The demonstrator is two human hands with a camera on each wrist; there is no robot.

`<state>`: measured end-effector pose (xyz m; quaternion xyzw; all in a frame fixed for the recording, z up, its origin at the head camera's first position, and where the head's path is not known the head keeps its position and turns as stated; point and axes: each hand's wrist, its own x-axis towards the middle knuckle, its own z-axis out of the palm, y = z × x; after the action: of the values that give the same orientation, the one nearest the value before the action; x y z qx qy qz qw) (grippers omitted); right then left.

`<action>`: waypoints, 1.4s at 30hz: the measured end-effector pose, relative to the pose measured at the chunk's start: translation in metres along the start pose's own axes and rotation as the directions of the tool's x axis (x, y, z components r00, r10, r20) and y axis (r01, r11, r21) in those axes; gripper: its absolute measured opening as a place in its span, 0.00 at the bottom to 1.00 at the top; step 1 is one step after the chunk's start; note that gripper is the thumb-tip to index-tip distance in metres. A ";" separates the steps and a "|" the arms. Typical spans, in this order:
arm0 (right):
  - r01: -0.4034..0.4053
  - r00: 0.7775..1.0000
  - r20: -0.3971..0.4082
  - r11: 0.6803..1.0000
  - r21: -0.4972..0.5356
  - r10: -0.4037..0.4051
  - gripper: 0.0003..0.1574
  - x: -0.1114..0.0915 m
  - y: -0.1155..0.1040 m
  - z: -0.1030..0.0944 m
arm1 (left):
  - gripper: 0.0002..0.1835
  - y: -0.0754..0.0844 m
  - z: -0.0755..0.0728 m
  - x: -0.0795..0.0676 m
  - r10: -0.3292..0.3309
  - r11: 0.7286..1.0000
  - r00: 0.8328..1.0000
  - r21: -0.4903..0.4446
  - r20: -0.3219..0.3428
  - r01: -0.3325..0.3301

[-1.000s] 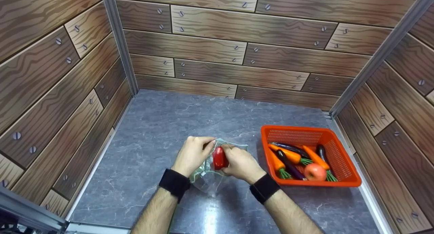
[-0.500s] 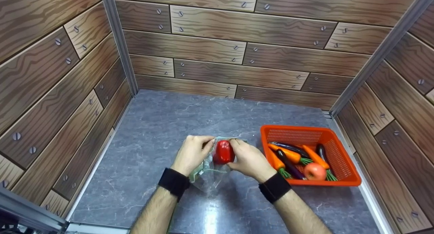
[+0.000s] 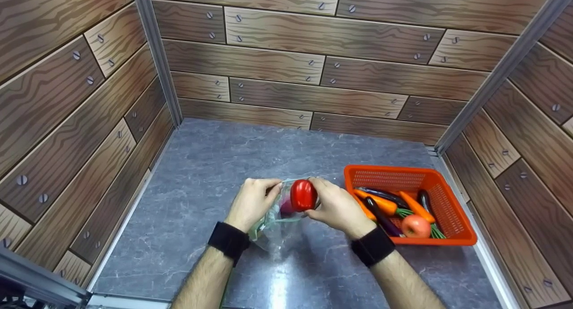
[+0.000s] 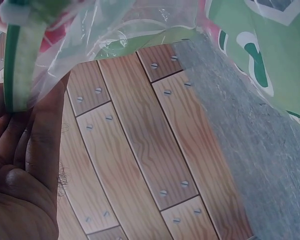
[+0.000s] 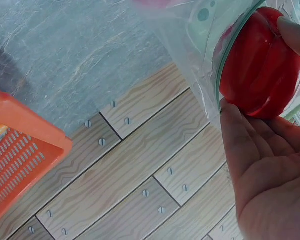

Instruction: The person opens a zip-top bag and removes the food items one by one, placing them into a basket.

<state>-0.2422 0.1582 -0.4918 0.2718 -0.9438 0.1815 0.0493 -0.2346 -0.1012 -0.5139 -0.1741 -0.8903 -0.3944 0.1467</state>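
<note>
My left hand [image 3: 253, 203] pinches the rim of a clear zip bag [image 3: 268, 224] with green printing and a pale green edge. In the left wrist view, that green strip [image 4: 12, 70] sits between the thumb and fingers. A red bell pepper [image 3: 303, 195] is held in my right hand [image 3: 340, 208], thumb on one side and fingers on the other. The right wrist view has the pepper [image 5: 262, 65] at the bag's open mouth, partly past the green rim. Inside the bag lies something dark purple [image 3: 286, 208]; its kind is unclear.
An orange-red plastic basket [image 3: 461, 219] stands to the right. It holds several carrots [image 3: 416, 206], several eggplants [image 3: 380, 215] and a red apple [image 3: 416, 227]. Wood-print walls [image 3: 286, 67] enclose the grey marbled tabletop [image 3: 215, 152] at the back and both sides.
My right hand has drawn the bell pepper up and to the right, from inside the bag to its mouth. The purple thing in the bag has come into sight. My left hand stays nearly still.
</note>
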 end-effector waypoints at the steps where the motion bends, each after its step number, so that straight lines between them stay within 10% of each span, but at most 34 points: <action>1: -0.001 1.000 -0.002 1.000 0.004 0.001 0.51 0.000 0.000 -0.001 | 0.11 0.000 0.000 0.000 0.001 1.000 1.000 0.001 -0.001 -0.001; 42: -0.189 0.975 -0.101 0.976 0.106 0.200 0.50 -0.021 0.092 -0.040 | 0.12 0.000 -0.002 -0.004 -0.003 1.000 1.000 0.002 -0.007 0.003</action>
<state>-0.2733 0.2553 -0.4876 0.1696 -0.9518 0.2455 0.0706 -0.2307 -0.1035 -0.5137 -0.1713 -0.8905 -0.3942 0.1494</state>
